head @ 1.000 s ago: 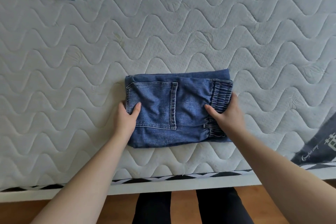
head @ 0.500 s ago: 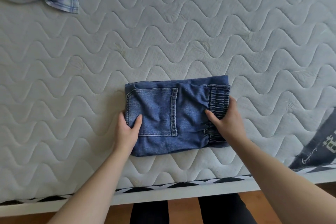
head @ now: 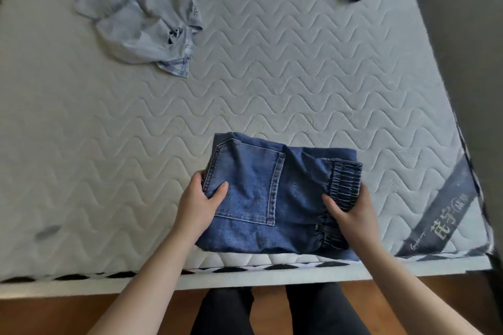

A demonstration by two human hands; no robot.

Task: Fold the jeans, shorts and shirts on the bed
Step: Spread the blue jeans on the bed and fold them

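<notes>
Denim jeans [head: 272, 198], folded: your left hand [head: 200, 205] and right hand [head: 353, 215] grip opposite side edges; bare mattress [head: 272, 90] lies open beyond them.

folded jeans [head: 272, 198] now lifted at left edge and carried rightward along the mattress [head: 272, 90] edge, both hands gripping

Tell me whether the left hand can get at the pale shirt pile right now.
Probably not yet: the left hand grips the folded jeans, and the pale shirt pile lies far up the mattress, though nothing lies between.
</notes>
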